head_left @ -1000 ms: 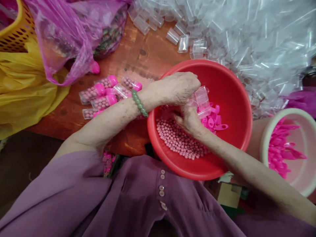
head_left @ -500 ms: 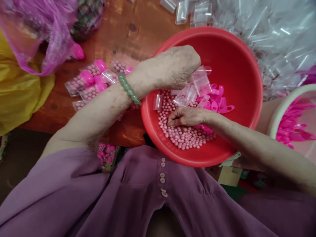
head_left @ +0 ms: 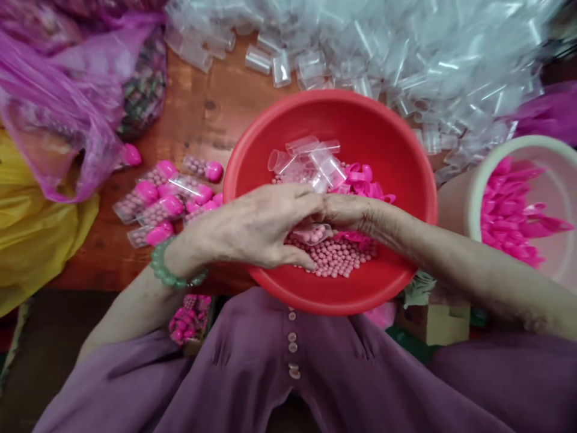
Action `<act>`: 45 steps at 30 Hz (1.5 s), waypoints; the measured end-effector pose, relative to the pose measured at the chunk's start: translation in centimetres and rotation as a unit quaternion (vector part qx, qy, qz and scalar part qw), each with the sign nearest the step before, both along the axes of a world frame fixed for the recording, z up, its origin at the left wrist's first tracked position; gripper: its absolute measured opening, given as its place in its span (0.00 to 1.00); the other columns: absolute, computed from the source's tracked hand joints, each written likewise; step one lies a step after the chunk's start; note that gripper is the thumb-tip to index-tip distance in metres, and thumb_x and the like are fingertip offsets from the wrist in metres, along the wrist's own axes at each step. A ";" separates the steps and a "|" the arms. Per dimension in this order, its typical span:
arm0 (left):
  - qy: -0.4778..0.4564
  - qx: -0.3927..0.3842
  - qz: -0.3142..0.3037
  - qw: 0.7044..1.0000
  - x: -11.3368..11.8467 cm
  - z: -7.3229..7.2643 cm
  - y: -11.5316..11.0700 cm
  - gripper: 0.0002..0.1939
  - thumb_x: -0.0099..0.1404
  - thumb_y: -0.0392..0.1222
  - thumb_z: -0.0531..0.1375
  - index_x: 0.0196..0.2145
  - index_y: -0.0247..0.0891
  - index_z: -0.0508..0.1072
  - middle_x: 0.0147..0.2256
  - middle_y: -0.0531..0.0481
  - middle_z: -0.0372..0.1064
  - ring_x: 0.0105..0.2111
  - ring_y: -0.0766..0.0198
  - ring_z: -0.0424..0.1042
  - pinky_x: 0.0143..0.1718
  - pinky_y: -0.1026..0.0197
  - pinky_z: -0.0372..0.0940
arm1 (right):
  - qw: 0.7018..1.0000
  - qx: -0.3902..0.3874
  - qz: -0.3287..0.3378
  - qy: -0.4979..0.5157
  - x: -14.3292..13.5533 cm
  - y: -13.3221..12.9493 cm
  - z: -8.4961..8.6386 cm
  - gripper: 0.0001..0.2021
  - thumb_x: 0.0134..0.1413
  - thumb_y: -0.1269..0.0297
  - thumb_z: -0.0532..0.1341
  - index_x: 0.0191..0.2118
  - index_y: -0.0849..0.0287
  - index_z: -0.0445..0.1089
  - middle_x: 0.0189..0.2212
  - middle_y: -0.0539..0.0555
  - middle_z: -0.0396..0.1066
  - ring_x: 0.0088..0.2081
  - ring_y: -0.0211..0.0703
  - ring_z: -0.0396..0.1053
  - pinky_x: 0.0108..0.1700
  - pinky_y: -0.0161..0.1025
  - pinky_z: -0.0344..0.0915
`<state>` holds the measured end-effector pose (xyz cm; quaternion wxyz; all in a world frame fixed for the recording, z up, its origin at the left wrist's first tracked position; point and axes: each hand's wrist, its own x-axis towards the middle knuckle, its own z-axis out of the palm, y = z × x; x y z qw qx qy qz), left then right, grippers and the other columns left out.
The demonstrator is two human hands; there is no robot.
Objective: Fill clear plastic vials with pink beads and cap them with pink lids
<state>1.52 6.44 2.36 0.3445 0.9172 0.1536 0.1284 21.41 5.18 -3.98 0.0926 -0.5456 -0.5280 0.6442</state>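
Observation:
Over the red bowl (head_left: 329, 308), my left hand (head_left: 256, 225) curls round a clear plastic tube (head_left: 310, 233) that has pink beads in it. Its thumb points down toward the loose pink beads (head_left: 340, 258) at the near side of the bowl. My right hand (head_left: 345, 210) reaches in from the right and meets the left hand at the tube. The right fingers are mostly hidden behind the left hand. Beyond the hands, empty clear tubes (head_left: 322, 162) lie in the bowl beside bright pink plastic caps (head_left: 360, 179).
Bead-filled tubes with pink caps (head_left: 162, 201) lie left of the bowl on the wooden table (head_left: 198, 120). A heap of clear tubes (head_left: 396, 54) spreads behind it. At right stands a pale bucket (head_left: 473, 192) of pink caps. Purple (head_left: 85, 72) and yellow bags (head_left: 40, 240) sit at left.
My left hand has come down from the bowl's far side to the near side, meeting the right hand. The right hand has risen from the beads. A tube with beads now shows between them.

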 end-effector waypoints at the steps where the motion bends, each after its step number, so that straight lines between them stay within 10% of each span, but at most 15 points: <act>1: -0.004 0.014 0.015 1.000 0.1 -0.4 -0.6 0.20 0.62 0.50 0.64 0.46 0.33 0.70 0.39 0.42 0.69 0.37 0.56 0.69 0.38 0.55 0.66 | 0.997 -0.057 0.010 0.046 0.0 -0.1 0.5 0.11 0.49 0.64 0.61 0.19 0.57 0.64 0.15 0.47 0.63 0.16 0.32 0.57 0.18 0.32 0.56; 4: -0.058 0.016 0.078 0.995 0.7 -1.6 -1.9 0.13 0.68 0.41 0.57 0.49 0.33 0.70 0.39 0.43 0.69 0.38 0.60 0.70 0.39 0.59 0.66 | 0.978 -0.141 0.013 0.155 0.1 -0.7 2.0 0.12 0.51 0.60 0.59 0.20 0.58 0.62 0.12 0.45 0.57 0.13 0.29 0.50 0.15 0.29 0.48; 11: -0.215 -0.115 0.218 0.945 0.8 -1.2 -3.1 0.05 0.66 0.36 0.59 0.40 0.34 0.73 0.43 0.43 0.72 0.44 0.62 0.72 0.46 0.59 0.67 | 0.986 -0.030 0.002 0.166 0.8 -1.6 4.1 0.12 0.56 0.55 0.59 0.32 0.59 0.66 0.16 0.44 0.61 0.17 0.30 0.58 0.20 0.29 0.55; 18: -0.214 -0.181 0.302 0.911 -0.5 -0.6 -4.5 0.09 0.62 0.40 0.64 0.38 0.32 0.75 0.31 0.49 0.74 0.31 0.67 0.71 0.35 0.64 0.66 | 0.939 0.123 0.315 0.068 1.8 -2.2 7.7 0.10 0.58 0.60 0.63 0.43 0.58 0.74 0.39 0.52 0.75 0.41 0.41 0.72 0.45 0.38 0.67; 26: -0.253 -0.322 0.311 0.858 -0.6 -0.7 -5.3 0.10 0.62 0.43 0.64 0.36 0.33 0.72 0.32 0.51 0.69 0.34 0.68 0.67 0.39 0.65 0.64 | 0.916 0.364 0.053 0.160 0.7 -1.8 11.0 0.11 0.50 0.61 0.70 0.34 0.59 0.70 0.24 0.45 0.63 0.26 0.32 0.60 0.28 0.33 0.59; 34: -0.234 -0.374 0.210 0.873 -0.7 -1.8 -5.1 0.14 0.66 0.42 0.59 0.48 0.34 0.70 0.40 0.47 0.71 0.40 0.61 0.71 0.48 0.58 0.66 | 0.891 0.401 0.181 0.116 -1.5 -0.9 10.1 0.11 0.58 0.58 0.65 0.38 0.61 0.69 0.26 0.46 0.61 0.27 0.31 0.57 0.29 0.32 0.57; 45: -0.219 -0.380 0.207 0.874 -0.8 -2.5 -4.5 0.08 0.68 0.42 0.57 0.42 0.35 0.70 0.34 0.52 0.65 0.34 0.67 0.65 0.39 0.64 0.63 | 0.935 0.312 0.145 0.087 -1.1 -0.8 8.7 0.18 0.51 0.53 0.69 0.30 0.58 0.61 0.25 0.44 0.58 0.26 0.31 0.54 0.26 0.31 0.54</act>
